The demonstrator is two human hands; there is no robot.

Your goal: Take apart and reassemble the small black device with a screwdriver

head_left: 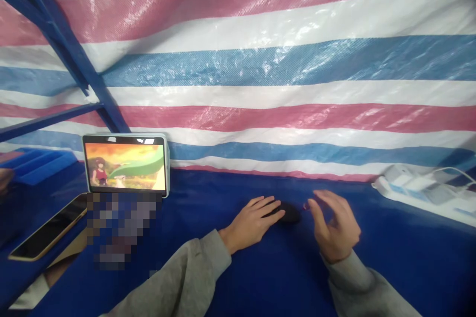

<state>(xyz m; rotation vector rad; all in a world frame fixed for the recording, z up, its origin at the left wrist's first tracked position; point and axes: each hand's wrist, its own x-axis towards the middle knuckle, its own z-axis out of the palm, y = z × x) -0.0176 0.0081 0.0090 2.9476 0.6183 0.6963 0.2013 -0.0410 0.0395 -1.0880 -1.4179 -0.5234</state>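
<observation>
My left hand (pixel 251 222) lies palm down on the blue table surface (pixel 282 277), its fingertips touching a small black rounded object (pixel 289 213). My right hand (pixel 335 226) hovers just right of that object with the fingers spread and slightly curled. A tiny reddish bit (pixel 306 205) shows near its thumb and index finger; whether the hand pinches it is unclear. Both arms wear grey sleeves.
A tablet (pixel 126 163) playing a cartoon stands at the back left. A phone (pixel 50 230) lies left of a pixelated patch. A white power strip with cables (pixel 420 183) sits at the right. A striped tarp (pixel 260 59) and blue metal frame (pixel 63 44) close the back.
</observation>
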